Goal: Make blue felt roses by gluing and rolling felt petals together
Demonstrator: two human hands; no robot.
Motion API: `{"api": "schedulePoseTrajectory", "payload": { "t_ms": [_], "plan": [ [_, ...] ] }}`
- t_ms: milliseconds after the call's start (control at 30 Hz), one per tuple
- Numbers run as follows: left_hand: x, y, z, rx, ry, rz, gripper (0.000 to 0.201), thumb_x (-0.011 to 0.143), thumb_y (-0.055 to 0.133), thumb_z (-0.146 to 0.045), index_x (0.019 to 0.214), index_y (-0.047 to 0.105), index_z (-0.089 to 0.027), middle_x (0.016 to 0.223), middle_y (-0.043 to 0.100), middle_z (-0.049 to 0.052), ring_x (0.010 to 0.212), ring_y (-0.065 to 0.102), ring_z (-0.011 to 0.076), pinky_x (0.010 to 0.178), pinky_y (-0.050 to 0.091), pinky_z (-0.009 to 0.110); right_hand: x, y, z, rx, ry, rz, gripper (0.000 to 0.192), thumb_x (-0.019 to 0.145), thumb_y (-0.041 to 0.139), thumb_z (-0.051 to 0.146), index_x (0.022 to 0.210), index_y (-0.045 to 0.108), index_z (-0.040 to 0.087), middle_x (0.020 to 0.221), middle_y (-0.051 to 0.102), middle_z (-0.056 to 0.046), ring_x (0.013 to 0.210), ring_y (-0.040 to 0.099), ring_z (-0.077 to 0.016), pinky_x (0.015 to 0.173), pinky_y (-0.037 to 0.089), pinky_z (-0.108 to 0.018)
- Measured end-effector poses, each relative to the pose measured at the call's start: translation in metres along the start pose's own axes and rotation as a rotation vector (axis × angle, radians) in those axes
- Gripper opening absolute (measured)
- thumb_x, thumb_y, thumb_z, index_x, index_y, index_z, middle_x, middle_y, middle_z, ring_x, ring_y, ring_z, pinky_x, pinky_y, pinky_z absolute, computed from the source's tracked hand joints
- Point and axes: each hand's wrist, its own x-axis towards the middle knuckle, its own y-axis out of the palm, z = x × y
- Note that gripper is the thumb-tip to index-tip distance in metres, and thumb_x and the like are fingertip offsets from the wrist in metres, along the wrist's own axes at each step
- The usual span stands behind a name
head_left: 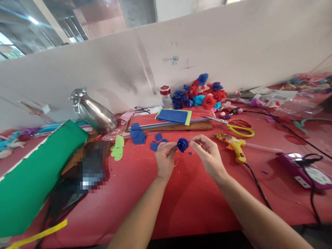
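A small dark blue craft rose (182, 145) is held up above the red table. My left hand (166, 157) pinches it from the left side with thumb and forefinger. At the rose's right edge, the thumb and forefinger of my right hand (209, 155) are closed on its outer petal. Blue petal pieces (155, 145) lie just behind my left hand, and a stack of blue cut-outs (138, 134) sits farther left. Light green cut-outs (118, 148) rest beside that stack. To the right of my right hand lies a yellow glue gun (237, 147).
Scissors (240, 128), a board with coloured sheets (172, 116), a jar (166, 97) and a heap of finished flowers (201, 95) stand behind. A steel jug (94, 112) leans left near a green board (38, 180). A purple power strip (303, 169) with cables is at right.
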Motion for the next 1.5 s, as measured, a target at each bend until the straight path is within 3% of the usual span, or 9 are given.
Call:
{"api": "schedulePoseTrajectory", "payload": {
  "t_ms": [133, 833, 1100, 1500],
  "plan": [
    [-0.001, 0.001, 0.003, -0.020, -0.014, -0.006, 0.014, 0.079, 0.064, -0.030, 0.072, 0.075, -0.025, 0.073, 0.071, 0.003, 0.074, 0.058, 0.0183, 0.073, 0.045, 0.031, 0.000, 0.002, 0.003, -0.083, -0.004, 0.000, 0.016, 0.076, 0.059, 0.035, 0.068, 0.059, 0.021, 0.067, 0.059, -0.001, 0.068, 0.049, -0.0156, 0.067, 0.038, -0.029],
    [-0.003, 0.003, 0.009, -0.125, -0.066, 0.003, 0.011, 0.077, 0.066, -0.029, 0.074, 0.076, -0.024, 0.076, 0.071, 0.004, 0.077, 0.057, 0.0178, 0.074, 0.046, 0.030, 0.001, 0.004, 0.001, -0.093, 0.028, -0.008, 0.015, 0.073, 0.056, 0.032, 0.066, 0.060, 0.020, 0.065, 0.060, 0.000, 0.065, 0.050, -0.0150, 0.066, 0.037, -0.028],
    [-0.007, 0.010, 0.024, -0.198, -0.202, -0.005, 0.013, 0.074, 0.067, -0.032, 0.074, 0.075, -0.023, 0.078, 0.070, 0.003, 0.078, 0.057, 0.0180, 0.077, 0.045, 0.032, 0.001, 0.005, 0.001, -0.066, 0.052, -0.010, 0.017, 0.072, 0.056, 0.034, 0.065, 0.060, 0.019, 0.063, 0.058, 0.000, 0.064, 0.049, -0.0139, 0.064, 0.036, -0.028],
    [-0.006, 0.011, 0.024, -0.269, -0.249, -0.007, 0.009, 0.071, 0.068, -0.029, 0.070, 0.076, -0.023, 0.075, 0.069, 0.002, 0.076, 0.053, 0.0174, 0.078, 0.042, 0.031, 0.001, 0.006, -0.002, -0.009, 0.073, 0.013, 0.020, 0.074, 0.057, 0.037, 0.066, 0.059, 0.019, 0.062, 0.055, 0.001, 0.061, 0.045, -0.0121, 0.060, 0.036, -0.026]
  ]
}}
